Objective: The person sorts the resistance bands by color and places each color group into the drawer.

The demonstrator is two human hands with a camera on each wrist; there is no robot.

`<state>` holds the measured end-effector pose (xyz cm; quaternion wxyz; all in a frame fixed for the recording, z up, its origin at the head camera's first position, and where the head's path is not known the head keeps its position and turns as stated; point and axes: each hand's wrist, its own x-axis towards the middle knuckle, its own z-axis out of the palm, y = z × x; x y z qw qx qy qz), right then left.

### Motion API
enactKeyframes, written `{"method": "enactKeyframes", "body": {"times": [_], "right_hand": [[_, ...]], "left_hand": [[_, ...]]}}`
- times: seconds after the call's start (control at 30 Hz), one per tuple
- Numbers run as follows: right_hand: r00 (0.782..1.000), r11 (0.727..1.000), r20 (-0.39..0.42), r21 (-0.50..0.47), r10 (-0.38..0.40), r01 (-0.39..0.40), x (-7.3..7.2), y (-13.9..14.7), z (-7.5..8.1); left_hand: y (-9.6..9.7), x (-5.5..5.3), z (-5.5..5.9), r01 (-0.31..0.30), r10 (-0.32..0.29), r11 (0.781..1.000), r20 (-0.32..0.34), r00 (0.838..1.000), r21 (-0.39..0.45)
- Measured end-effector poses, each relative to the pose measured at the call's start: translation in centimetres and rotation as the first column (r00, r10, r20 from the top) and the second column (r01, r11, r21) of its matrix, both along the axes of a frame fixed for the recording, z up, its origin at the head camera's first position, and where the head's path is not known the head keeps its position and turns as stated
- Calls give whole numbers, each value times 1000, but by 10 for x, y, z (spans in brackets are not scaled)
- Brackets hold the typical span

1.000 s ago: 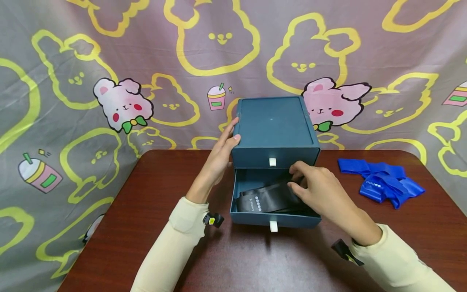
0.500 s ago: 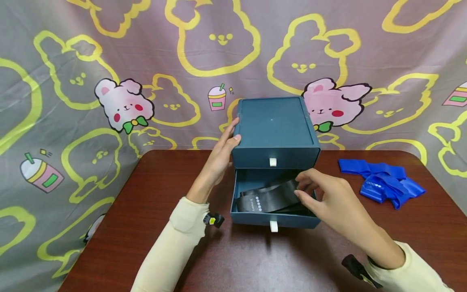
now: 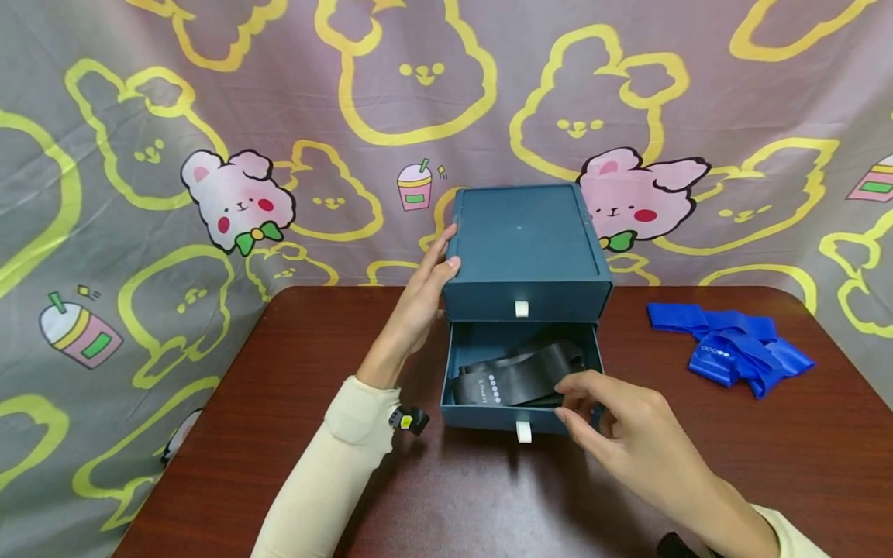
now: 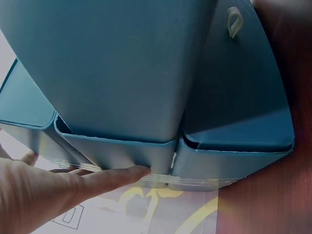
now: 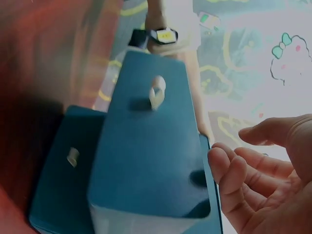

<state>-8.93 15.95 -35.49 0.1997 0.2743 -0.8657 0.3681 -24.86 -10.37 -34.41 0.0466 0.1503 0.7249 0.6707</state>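
A blue-grey drawer box (image 3: 523, 232) stands on the table with a drawer (image 3: 481, 418) pulled out. Inside that drawer lies a folded black resistance band (image 3: 519, 376), printed X-Heavy. My left hand (image 3: 412, 306) rests against the left side of the box, thumb and fingers extended; the left wrist view shows the thumb (image 4: 117, 178) along the casing. At the front right corner of the drawer hovers my right hand (image 3: 635, 434). Its fingers are loosely bent, with a gap to the thumb (image 5: 273, 131) and nothing between them.
A crumpled blue resistance band (image 3: 732, 349) lies on the brown table (image 3: 314, 372) right of the box. Another closed drawer (image 5: 63, 170) sits below the pulled-out one. A patterned cloth (image 3: 279, 93) hangs behind the table.
My right hand has drawn back from the black band's right end toward the drawer's front right corner, uncovering that end. The left hand has stayed against the box.
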Motion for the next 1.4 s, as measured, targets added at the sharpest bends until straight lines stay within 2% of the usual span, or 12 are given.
{"method": "enactKeyframes", "body": {"times": [0.3, 0.47, 0.7, 0.8, 0.93, 1.1, 1.3, 1.4], "right_hand": [[993, 991, -36, -74, 109, -111, 12, -10, -26], [991, 987, -35, -84, 131, -134, 13, -15, -39], [989, 989, 64, -60, 136, -133, 11, -19, -51], [989, 990, 69, -61, 129, -125, 9, -22, -55], [992, 989, 26, -75, 127, -125, 5, -28, -57], [991, 990, 63, -80, 122, -117, 1, -31, -56], [992, 988, 11, -91, 125, -123, -8, -33, -53], [993, 989, 24, -95, 113, -111, -15, -33, -50]], "left_hand": [[-2, 1, 0, 5, -5, 1000, -2, 1000, 3], [-2, 1, -1, 15, -15, 1000, -4, 1000, 3], [-2, 2, -1, 15, -15, 1000, -7, 1000, 8], [-2, 2, -1, 15, -15, 1000, -6, 1000, 7], [-2, 2, -1, 15, -15, 1000, -5, 1000, 4], [-3, 0, 0, 14, -14, 1000, -5, 1000, 5], [-3, -1, 0, 16, -16, 1000, 9, 1000, 12], [-3, -2, 0, 20, -20, 1000, 10, 1000, 18]]}}
